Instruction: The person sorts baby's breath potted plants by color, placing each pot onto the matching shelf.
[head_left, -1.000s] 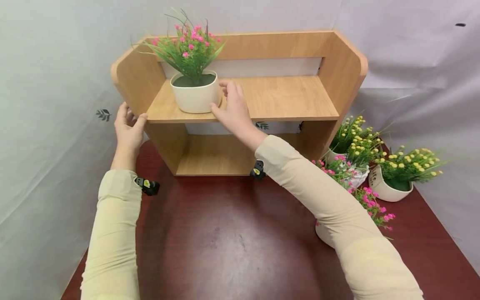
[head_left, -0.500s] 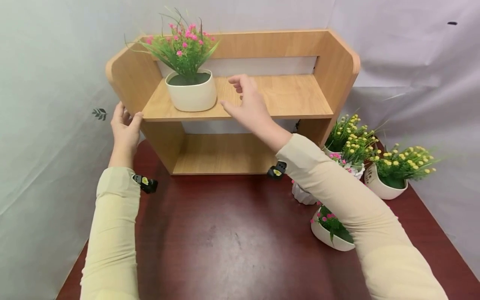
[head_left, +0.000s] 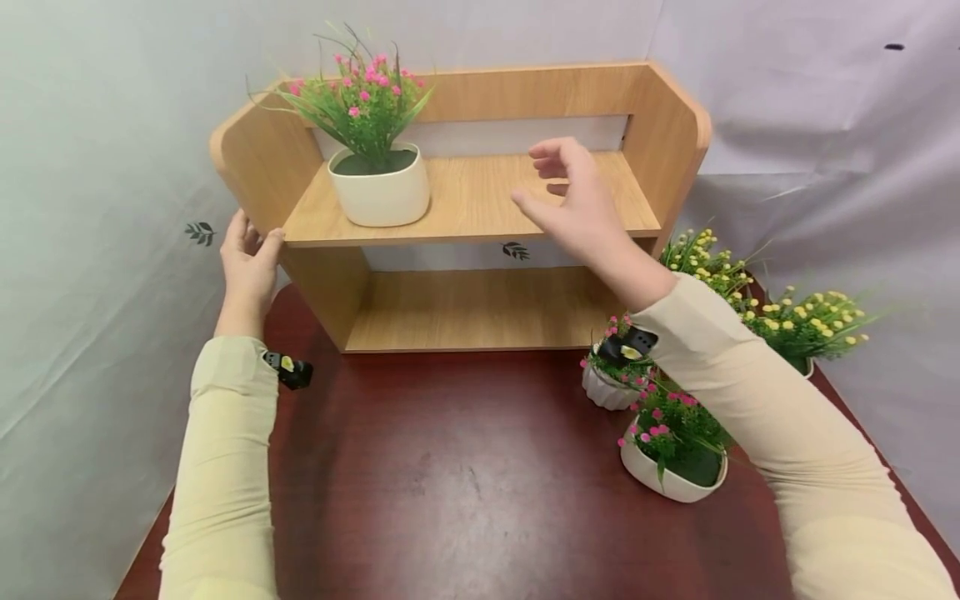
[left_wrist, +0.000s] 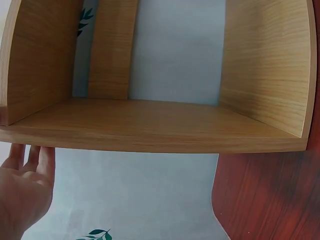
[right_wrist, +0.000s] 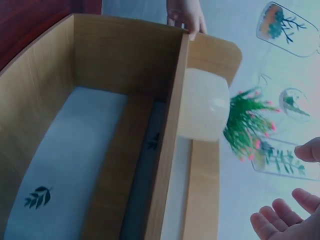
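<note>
Touching shelf (head_left: 472,200) — left hand (head_left: 249,267)

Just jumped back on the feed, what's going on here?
A person's left hand rests against the left side of a wooden shelf unit, while the right hand holds nothing, in the air near the right part of its upper board. A white pot with pink flowers stands at the board's left end, touched by neither hand. On the table to the right are two more pink-flowered pots, with yellow-flowered plants farther back.
</note>
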